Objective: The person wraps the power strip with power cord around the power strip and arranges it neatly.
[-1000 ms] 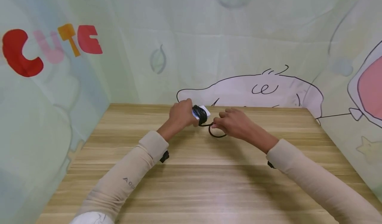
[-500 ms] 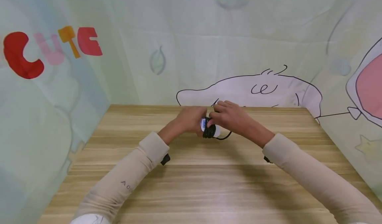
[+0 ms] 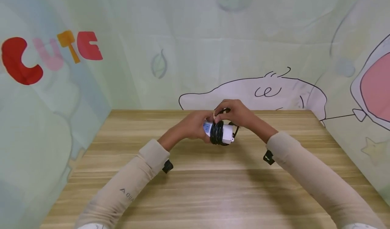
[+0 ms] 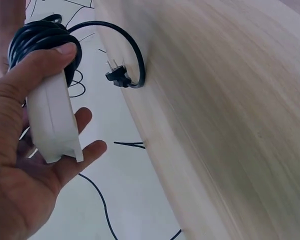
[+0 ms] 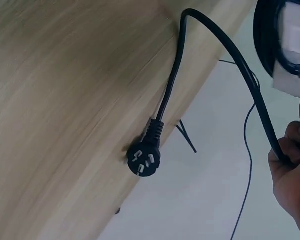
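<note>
A white power strip (image 3: 228,134) with a blue label is held above the table by my left hand (image 3: 194,124), whose thumb presses on the wound cord in the left wrist view. Several turns of black cord (image 3: 217,133) wrap tightly round its middle. Just over the coil, my right hand (image 3: 236,112) pinches the loose stretch of cord between thumb and fingers. From that hand the cord arches away in the right wrist view and ends in a black three-pin plug (image 5: 144,157), hanging free. The plug (image 4: 119,76) also shows beyond the strip in the left wrist view.
A wood-grain table (image 3: 195,195) lies beneath both hands, its far edge just behind them. Printed cloth walls (image 3: 137,69) with cartoon drawings close in the back and both sides. Black wrist mounts (image 3: 268,157) hang under the sleeves.
The left hand has moved right and slightly down with the power strip, turning it so more of its white end shows. The right hand has risen from beside the strip to over the coil.
</note>
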`<action>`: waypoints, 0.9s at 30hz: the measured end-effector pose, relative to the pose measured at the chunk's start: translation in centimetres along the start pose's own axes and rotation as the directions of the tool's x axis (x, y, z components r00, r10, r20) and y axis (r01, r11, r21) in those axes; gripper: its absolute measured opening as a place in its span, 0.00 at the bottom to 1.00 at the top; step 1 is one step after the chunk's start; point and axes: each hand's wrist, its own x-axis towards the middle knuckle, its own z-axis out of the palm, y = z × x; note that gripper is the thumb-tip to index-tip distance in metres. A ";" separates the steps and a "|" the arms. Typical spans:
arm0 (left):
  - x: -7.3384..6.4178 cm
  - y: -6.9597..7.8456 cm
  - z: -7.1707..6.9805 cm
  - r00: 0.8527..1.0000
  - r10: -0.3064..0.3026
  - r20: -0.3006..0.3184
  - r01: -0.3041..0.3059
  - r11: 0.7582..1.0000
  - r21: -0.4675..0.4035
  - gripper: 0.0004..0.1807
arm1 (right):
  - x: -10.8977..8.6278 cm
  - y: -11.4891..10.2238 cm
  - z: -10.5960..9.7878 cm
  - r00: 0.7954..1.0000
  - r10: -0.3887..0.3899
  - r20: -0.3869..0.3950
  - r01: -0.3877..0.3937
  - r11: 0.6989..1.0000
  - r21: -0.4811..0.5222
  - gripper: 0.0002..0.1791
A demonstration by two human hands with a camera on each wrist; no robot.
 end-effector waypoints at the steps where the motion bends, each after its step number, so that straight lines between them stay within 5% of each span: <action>1: -0.1 0.1 0.0 1.000 0.002 -0.005 -0.003 1.000 -0.019 0.32 | 0.1 0.2 0.0 1.000 0.019 0.003 -0.019 0.999 0.037 0.07; 5: -0.2 0.2 0.0 0.998 0.020 -0.053 -0.024 0.996 -0.081 0.32 | 0.3 1.0 0.1 0.996 0.085 0.011 -0.086 0.985 0.149 0.07; 9: -0.3 0.3 0.2 0.993 0.010 -0.114 -0.029 0.985 -0.168 0.32 | -0.3 2.1 0.5 0.983 0.182 0.007 -0.176 0.939 0.294 0.11; 15: 0.1 1.0 0.2 0.980 -0.063 -0.190 0.005 0.957 -0.291 0.32 | -1.6 3.5 1.8 0.976 0.216 -0.005 -0.180 0.826 0.535 0.18; 19: 0.4 1.5 0.0 0.963 -0.111 -0.245 0.032 0.951 -0.307 0.33 | -2.4 3.6 2.8 0.960 0.277 0.039 -0.231 0.708 0.667 0.12; 22: 0.7 1.6 0.0 0.947 -0.136 -0.289 0.049 0.956 -0.288 0.33 | -2.6 3.1 3.8 0.924 0.367 0.103 -0.324 0.613 0.720 0.18; 27: 1.1 1.6 0.3 0.917 -0.177 -0.357 0.098 0.968 -0.229 0.31 | -2.5 2.0 5.4 0.882 0.451 0.133 -0.406 0.586 0.701 0.18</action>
